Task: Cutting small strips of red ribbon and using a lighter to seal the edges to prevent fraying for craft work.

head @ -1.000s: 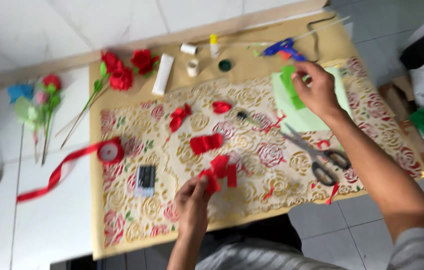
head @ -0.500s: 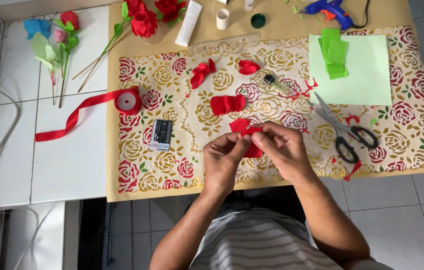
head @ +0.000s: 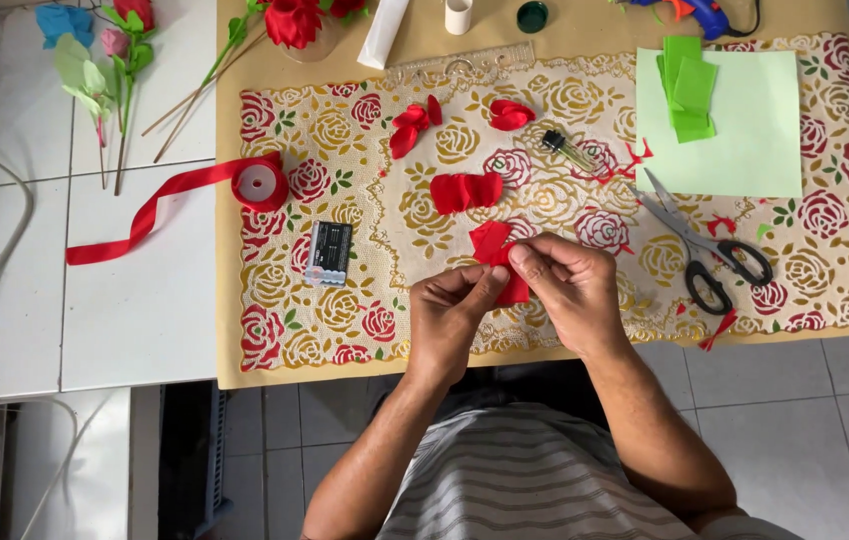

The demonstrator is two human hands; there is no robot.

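Note:
My left hand (head: 452, 312) and my right hand (head: 567, 288) meet over the front of the rose-patterned mat (head: 365, 215), both pinching a small piece of red ribbon (head: 493, 246) between thumb and fingers. Just beyond them lies a folded red ribbon piece (head: 465, 190). Two more red ribbon pieces (head: 413, 124) (head: 511, 113) rest farther back. Black-handled scissors (head: 713, 252) lie to the right of my right hand.
A red ribbon spool (head: 260, 183) with a trailing tail sits at the mat's left edge. A small black card (head: 330, 252), a light green sheet (head: 751, 122) bearing green strips (head: 686, 88), a clear ruler (head: 460, 66), finished ribbon roses (head: 293, 20) and a glue gun (head: 705, 12) surround the work.
My right hand came back from the green sheet at the far right and joined my left hand on the red ribbon piece. The view has shifted toward me.

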